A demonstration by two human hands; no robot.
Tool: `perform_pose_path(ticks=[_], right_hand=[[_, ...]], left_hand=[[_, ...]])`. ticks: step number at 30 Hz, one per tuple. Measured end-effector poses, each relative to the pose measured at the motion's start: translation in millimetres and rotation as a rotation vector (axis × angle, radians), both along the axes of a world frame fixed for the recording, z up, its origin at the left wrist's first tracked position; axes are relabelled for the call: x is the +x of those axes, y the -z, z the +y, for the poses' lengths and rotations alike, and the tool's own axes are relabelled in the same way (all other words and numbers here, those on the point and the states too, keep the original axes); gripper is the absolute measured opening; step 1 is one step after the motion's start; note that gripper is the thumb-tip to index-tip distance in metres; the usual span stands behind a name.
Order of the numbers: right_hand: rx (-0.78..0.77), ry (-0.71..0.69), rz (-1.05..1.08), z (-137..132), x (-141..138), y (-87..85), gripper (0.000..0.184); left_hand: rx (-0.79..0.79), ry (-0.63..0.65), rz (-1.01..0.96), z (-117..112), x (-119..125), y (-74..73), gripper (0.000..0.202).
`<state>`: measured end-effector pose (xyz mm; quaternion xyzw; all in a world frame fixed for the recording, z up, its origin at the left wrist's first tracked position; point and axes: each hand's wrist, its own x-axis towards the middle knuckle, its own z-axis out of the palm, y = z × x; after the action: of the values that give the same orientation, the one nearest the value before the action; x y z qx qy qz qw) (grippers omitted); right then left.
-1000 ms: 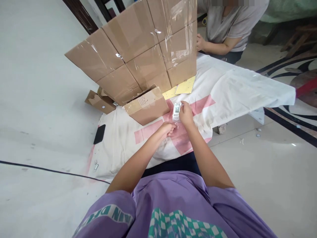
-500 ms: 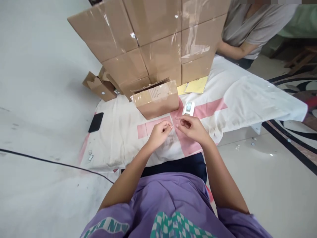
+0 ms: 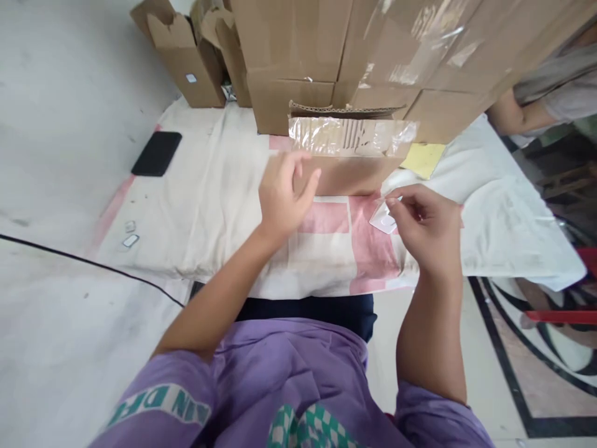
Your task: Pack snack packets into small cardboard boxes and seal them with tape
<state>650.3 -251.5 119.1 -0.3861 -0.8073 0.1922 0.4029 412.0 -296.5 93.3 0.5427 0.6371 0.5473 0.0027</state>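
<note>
My left hand hovers just in front of a small taped cardboard box, its fingers and thumb apart and slightly blurred. Nothing shows between them. Thumb and fingers of my right hand are pinched on the upper edge of a small white card-like piece, to the right of the left hand. A pale round mark shows on that piece, and my fingers cover part of it. The small box stands upright on the cloth-covered table, with a torn, raised edge at its top.
A wall of large taped cartons rises behind the small box. Open brown boxes stand at the back left. A black flat object lies at left, and yellow paper at right. Another person's arm appears beyond the cartons.
My hands have moved apart, the left up toward the small box, the right to the right. The right hand now pinches a white piece. The camera view has shifted closer to the table.
</note>
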Motion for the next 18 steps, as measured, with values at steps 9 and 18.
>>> perform_pose_path(ticks=[9, 18], right_hand=[[0.227, -0.275, -0.226, 54.8, -33.9, -84.1, 0.022], [0.157, -0.325, -0.469, 132.0, -75.7, -66.0, 0.016]], left_hand=[[-0.298, 0.309, 0.698, 72.1, -31.9, -52.7, 0.100], [-0.431, 0.307, 0.798, 69.4, -30.2, -27.7, 0.079]])
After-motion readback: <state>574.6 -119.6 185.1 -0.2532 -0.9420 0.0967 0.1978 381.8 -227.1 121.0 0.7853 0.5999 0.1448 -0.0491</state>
